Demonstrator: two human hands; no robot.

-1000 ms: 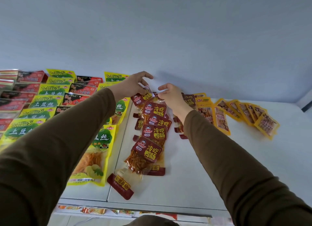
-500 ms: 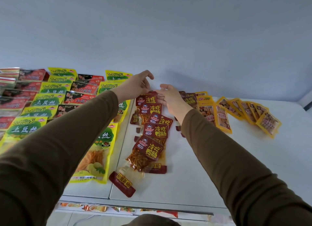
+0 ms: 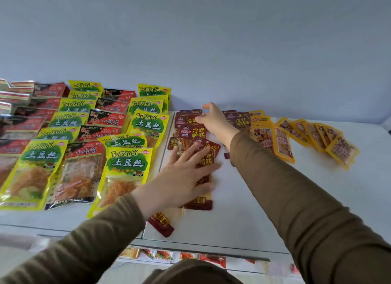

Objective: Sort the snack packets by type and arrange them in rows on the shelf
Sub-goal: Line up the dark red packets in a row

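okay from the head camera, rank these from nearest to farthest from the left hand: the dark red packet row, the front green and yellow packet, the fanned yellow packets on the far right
1. The dark red packet row: directly under the left hand, touching it.
2. The front green and yellow packet: just left of the hand, beside the wrist.
3. The fanned yellow packets: far right, beyond the right arm.

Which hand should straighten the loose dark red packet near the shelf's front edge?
Left. The left hand lies flat on the dark red row just above the loose packet; the right hand reaches toward the row's far end.
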